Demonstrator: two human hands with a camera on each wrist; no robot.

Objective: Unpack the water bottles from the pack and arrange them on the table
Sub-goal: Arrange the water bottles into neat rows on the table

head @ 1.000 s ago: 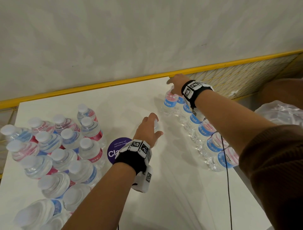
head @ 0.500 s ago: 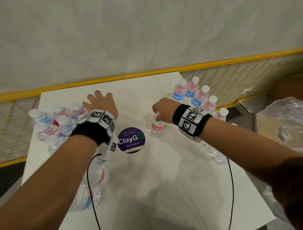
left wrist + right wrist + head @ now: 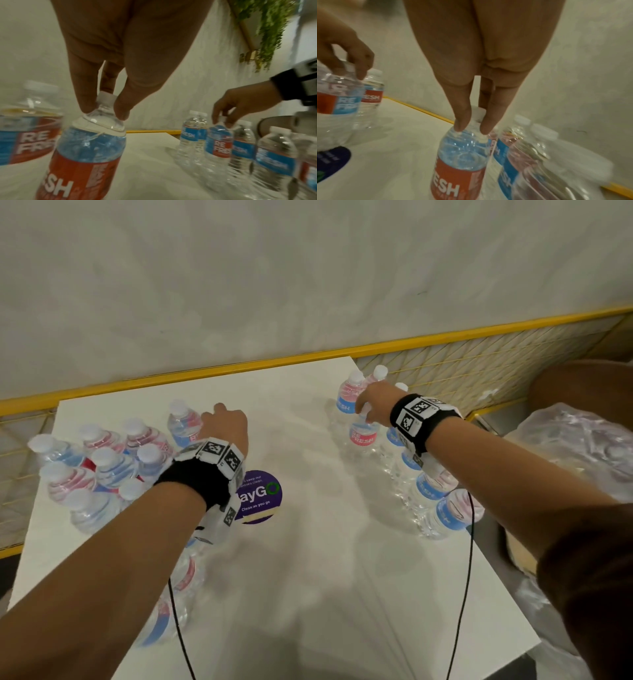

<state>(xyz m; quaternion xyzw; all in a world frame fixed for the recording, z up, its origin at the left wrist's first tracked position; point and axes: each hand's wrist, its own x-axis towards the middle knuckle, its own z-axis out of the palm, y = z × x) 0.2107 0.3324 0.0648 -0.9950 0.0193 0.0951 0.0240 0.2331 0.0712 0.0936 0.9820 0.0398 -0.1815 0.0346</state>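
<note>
Small clear water bottles with red and blue labels stand on the white table (image 3: 325, 577). My left hand (image 3: 222, 424) pinches the neck of one bottle (image 3: 89, 148) at the right edge of the left cluster (image 3: 102, 463); in the head view the hand hides that bottle. The left hand (image 3: 102, 112) has its fingertips just under the white cap. My right hand (image 3: 371, 405) pinches the neck of another bottle (image 3: 363, 436), upright at the far end of the right row (image 3: 435, 494). In the right wrist view, the right hand (image 3: 471, 128) holds this bottle (image 3: 462, 155).
A round purple sticker (image 3: 260, 494) lies on the table between my arms. Crumpled clear pack wrap (image 3: 575, 446) sits off the table's right side. A yellow rail (image 3: 308, 357) and wire mesh run behind the table, below a pale wall. Cables hang from both wrists.
My right hand has carried the lone middle bottle over to the far end of the right row. My left hand went from lying flat over the cluster to pinching a bottle's neck.
</note>
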